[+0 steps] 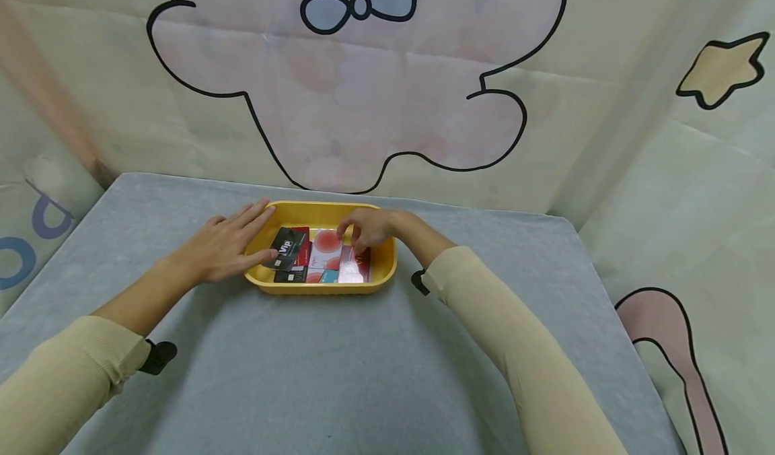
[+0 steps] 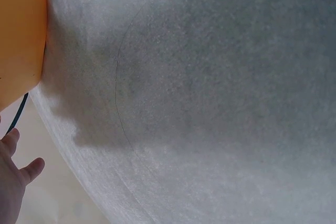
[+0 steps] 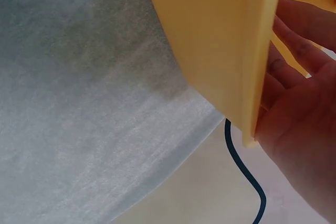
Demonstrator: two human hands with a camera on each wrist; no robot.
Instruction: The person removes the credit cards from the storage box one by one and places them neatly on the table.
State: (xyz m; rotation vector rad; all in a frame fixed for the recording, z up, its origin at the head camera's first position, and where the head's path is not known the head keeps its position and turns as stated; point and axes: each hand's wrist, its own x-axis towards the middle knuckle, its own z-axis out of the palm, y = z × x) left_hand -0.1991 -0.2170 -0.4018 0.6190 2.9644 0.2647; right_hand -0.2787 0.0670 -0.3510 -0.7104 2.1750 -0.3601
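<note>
A yellow tray (image 1: pixel 321 289) holds several cards. A black VIP card (image 1: pixel 286 250) lies over a red card (image 1: pixel 303 248) on the left. Beside them is a pink and white card (image 1: pixel 325 250) with red circles, and a shiny pink and red card (image 1: pixel 354 266) lies to its right. My left hand (image 1: pixel 233 243) rests at the tray's left rim, fingers straight, the thumb over the black card's edge. My right hand (image 1: pixel 372 227) reaches over the right rim, fingers bent down at the pink cards. I cannot tell whether its fingertips pinch one.
The tray stands near the back of a table covered with grey-blue cloth (image 1: pixel 327 367). Behind it hangs a pale curtain (image 1: pixel 387 118) with cartoon prints. A black wrist strap (image 1: pixel 159 357) shows at the left sleeve, another strap (image 1: pixel 420 282) at the right.
</note>
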